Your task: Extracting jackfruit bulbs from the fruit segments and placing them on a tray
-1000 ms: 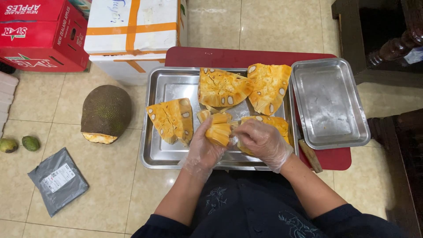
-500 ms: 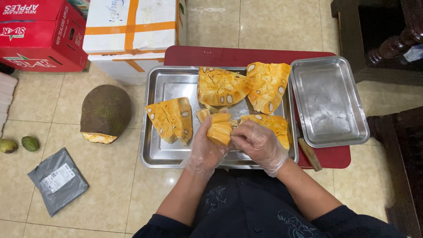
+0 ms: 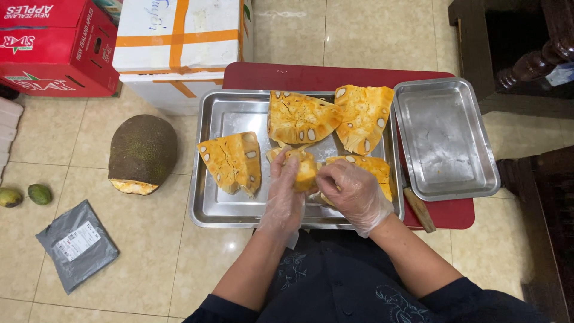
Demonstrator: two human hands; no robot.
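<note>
Head view: a person's gloved left hand (image 3: pixel 286 194) grips a small orange jackfruit piece (image 3: pixel 305 168) above the large steel tray (image 3: pixel 206 206) on the red tabletop (image 3: pixel 311 76), while the right hand (image 3: pixel 353 192) pinches at its lower edge. The loose plastic gloves look slippery; a weak grip could drop the piece onto the cut wedges (image 3: pixel 233 162) or over the tray's near rim to the floor. An empty tray (image 3: pixel 445 137) sits to the right.

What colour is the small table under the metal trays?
Dark red table, clearest in the head view.
</note>
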